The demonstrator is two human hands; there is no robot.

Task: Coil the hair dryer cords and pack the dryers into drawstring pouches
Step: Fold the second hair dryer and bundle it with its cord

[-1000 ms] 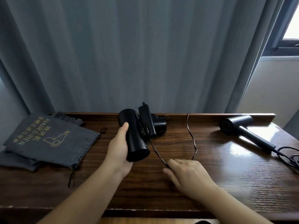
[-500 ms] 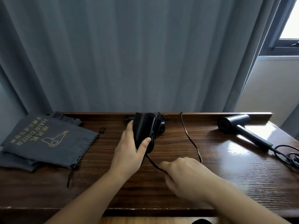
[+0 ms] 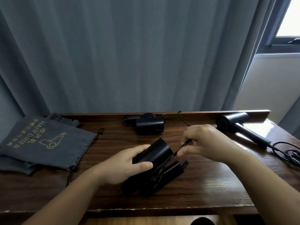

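Two hands work one hair dryer [image 3: 155,157]: the left hand [image 3: 125,166] wraps its barrel. Just right of that grip, the right hand [image 3: 204,142] pinches the cord [image 3: 181,147] taut.

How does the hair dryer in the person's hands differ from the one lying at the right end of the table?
The held dryer is folded, its handle alongside the barrel; the right dryer lies unfolded, handle stretched out. The left hand grips the held one while the right hand pinches its cord; the right dryer lies untouched, cord loose on the table. Both are black.
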